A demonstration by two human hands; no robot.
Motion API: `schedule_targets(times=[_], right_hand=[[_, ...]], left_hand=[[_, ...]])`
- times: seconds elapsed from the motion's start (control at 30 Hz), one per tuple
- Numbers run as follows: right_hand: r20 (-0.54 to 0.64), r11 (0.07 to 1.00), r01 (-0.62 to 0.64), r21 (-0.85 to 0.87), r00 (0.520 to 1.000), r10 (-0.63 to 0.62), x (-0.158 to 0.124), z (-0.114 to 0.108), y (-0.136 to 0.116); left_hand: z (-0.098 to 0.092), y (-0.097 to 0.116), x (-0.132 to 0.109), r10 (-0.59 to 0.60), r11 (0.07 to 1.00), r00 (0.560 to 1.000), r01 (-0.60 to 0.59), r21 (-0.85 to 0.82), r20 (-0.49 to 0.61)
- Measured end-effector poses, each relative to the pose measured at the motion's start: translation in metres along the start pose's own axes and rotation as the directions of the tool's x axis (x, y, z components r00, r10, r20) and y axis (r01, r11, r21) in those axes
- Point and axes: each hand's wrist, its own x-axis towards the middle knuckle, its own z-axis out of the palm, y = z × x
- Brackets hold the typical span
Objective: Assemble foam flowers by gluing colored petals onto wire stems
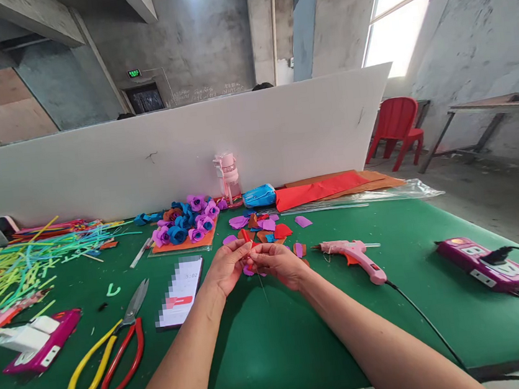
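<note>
My left hand (230,263) and my right hand (274,261) meet over the middle of the table, fingertips pinched together on a small red paper petal (246,236). Its upper end looks rolled and sticks up between the fingers; the rest is hidden. A thin pale strand (263,289) hangs below the hands. Just beyond them lie loose purple, red, brown and blue petals (283,230). To the right of my right hand, a pink glue gun (355,257) lies on its side. Purple, blue and brown paper roses (182,222) are heaped on orange sheets behind my left hand.
Scissors (118,348) and a phone (181,294) lie left on the green table (261,369). Coloured stems (37,260) cover the far left. Power strips (488,268) sit at both sides. A pink bottle (227,176), blue packet (259,196) and red sheet (319,190) line the white partition (180,160).
</note>
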Motion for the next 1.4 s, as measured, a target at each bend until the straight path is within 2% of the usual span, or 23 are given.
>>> schedule_targets(times=[0.23, 1.2, 1.4], right_hand=[[0.023, 0.996, -0.014, 0.089, 1.000, 0.012, 0.0018, -0.0001, -0.0001], [0.079, 0.994, -0.026, 0.110, 0.997, 0.017, -0.0008, -0.0006, 0.0009], [0.070, 0.994, -0.034, 0.101, 0.997, 0.027, -0.0003, -0.0009, 0.0008]], left_hand=[[0.0018, 0.0023, -0.0008, -0.008, 1.000, 1.000, 0.007, -0.010, -0.027], [0.0020, 0.0022, -0.0016, 0.027, 1.000, 1.000, -0.027, 0.000, 0.016], [0.0038, 0.0037, -0.0027, 0.041, 0.999, 0.999, -0.042, -0.022, -0.006]])
